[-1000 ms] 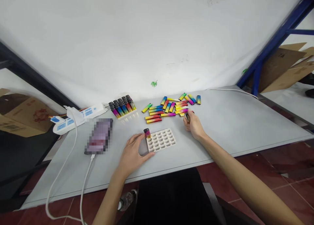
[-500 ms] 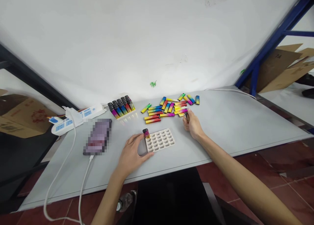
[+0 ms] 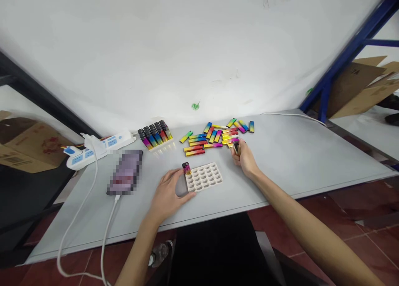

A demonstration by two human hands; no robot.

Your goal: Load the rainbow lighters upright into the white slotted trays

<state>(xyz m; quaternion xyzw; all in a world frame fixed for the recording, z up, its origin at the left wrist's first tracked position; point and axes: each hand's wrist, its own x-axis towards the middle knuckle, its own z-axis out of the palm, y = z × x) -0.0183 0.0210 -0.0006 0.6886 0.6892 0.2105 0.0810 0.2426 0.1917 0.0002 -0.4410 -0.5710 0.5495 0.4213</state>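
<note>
At the far left a box (image 3: pixel 28 146) sits off the table (image 3: pixel 296 161). On the table's left part lie a power strip (image 3: pixel 99 146) and a phone (image 3: pixel 125 171) with a white cable (image 3: pixel 93 219) running off the near edge. Behind them stands a full tray (image 3: pixel 155 135) of upright lighters.

The left hand (image 3: pixel 170 192) lies open and flat on the table, fingers loosely spread, its thumb side against the left edge of the white tray (image 3: pixel 204 176). One lighter (image 3: pixel 186 168) stands upright in that tray's near-left corner slot, just beside the thumb, and every other slot shows empty.

Beyond the tray the pile (image 3: pixel 215 136) of loose lighters lies flat near the wall. The right hand (image 3: pixel 246 157) is closed in a pinch on a single lighter, the held lighter (image 3: pixel 236 147), at the pile's near right edge, well apart from the tray.

Over the last second almost nothing has shifted: the left hand has stayed put on the tray, and the right hand has kept its lighter by the pile, so the tray's count remains one
</note>
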